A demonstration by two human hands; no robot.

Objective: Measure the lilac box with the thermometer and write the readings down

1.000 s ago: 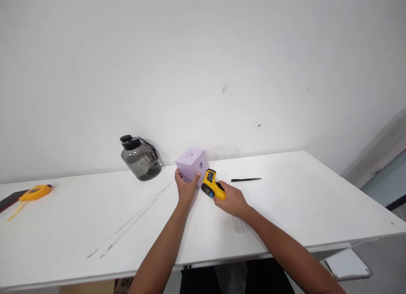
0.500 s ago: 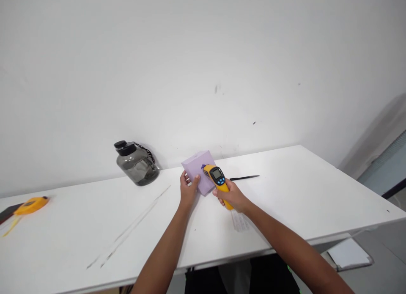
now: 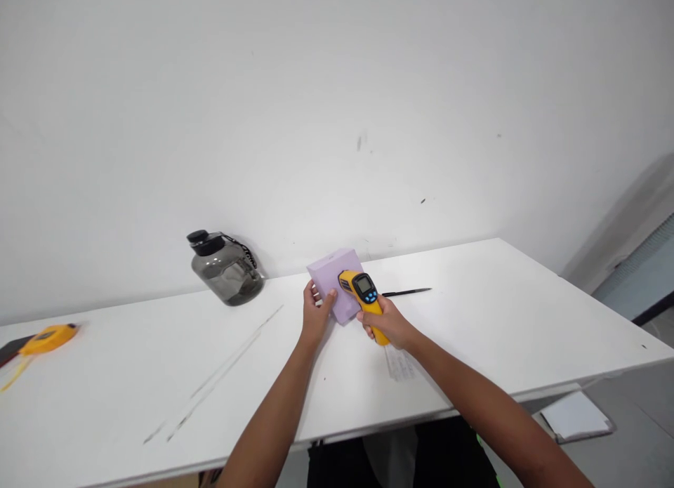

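My left hand (image 3: 317, 314) is closed around the left side of a light purple box (image 3: 345, 308), thumb on its front face. The box is tilted on the white table near the wall. In my right hand (image 3: 388, 322) is a yellow and black infrared thermometer (image 3: 364, 287), gripped by its handle, its screen and blue buttons facing me. Its nose is directly before the box's front; whether it touches I cannot tell. A black pen (image 3: 408, 292) lies just right of the thermometer. Under my right wrist is a slip of paper (image 3: 399, 365) with faint writing, partly covered.
A dark see-through water bottle (image 3: 229, 272) with a black lid stands against the wall on the left. An orange-yellow tape measure (image 3: 50, 339) lies at the far left on the white table (image 3: 221, 411). Below the right side is a white pad (image 3: 576, 416).
The box and both hands have shifted slightly to the right. The thermometer's nose now hides the dark purple mark on the box's front. Both grips stay the same.
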